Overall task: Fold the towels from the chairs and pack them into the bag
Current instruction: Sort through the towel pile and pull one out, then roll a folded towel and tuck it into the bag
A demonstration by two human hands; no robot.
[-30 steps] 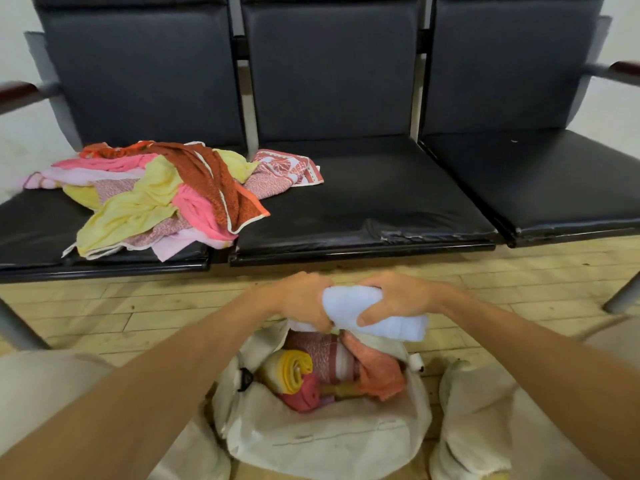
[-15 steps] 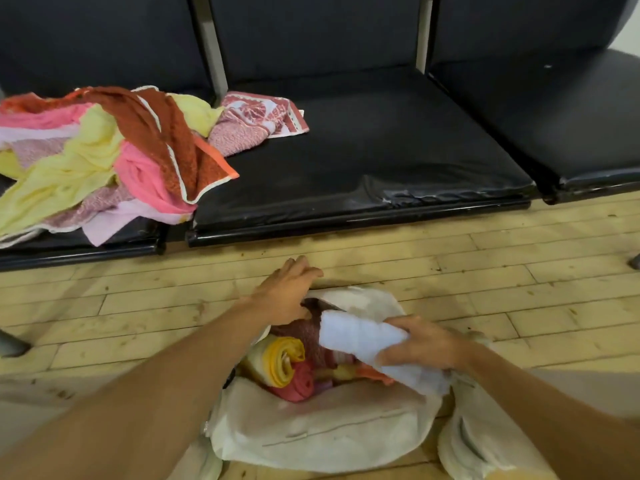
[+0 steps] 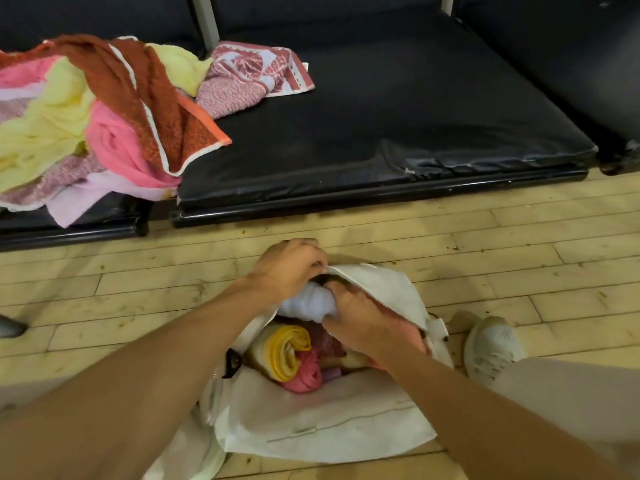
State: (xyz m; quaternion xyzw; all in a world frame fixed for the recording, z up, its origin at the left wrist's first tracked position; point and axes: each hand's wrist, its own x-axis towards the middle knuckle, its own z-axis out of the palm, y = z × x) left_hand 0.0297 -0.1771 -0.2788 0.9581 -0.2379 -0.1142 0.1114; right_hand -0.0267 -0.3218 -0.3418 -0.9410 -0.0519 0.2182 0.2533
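Nearest the camera, a soft white fabric bag (image 3: 322,420) is lying open on the pale wooden plank floor (image 3: 485,278), already holding a rolled yellow towel (image 3: 287,351), a rolled pink towel (image 3: 304,375) and other rolls beside them. The right hand (image 3: 360,323) is closing around a folded pale-blue towel (image 3: 308,301) and pressing it into the far end of the bag, while the left hand (image 3: 287,268) is pinching the bag's far rim and pulling the opening wide. To do this step well, the left hand should be keeping the rim stretched so the zipper edge is not snagging the cloth, and the right should be pushing the towel down flat, beside the rolls and not on top of them, so the fold is holding. Farther off, on the black padded chair seats (image 3: 381,133), a loose heap of unfolded towels (image 3: 104,116) in yellow, pink, rust-red and patterned mauve is waiting, so much of the task appears to be remaining.
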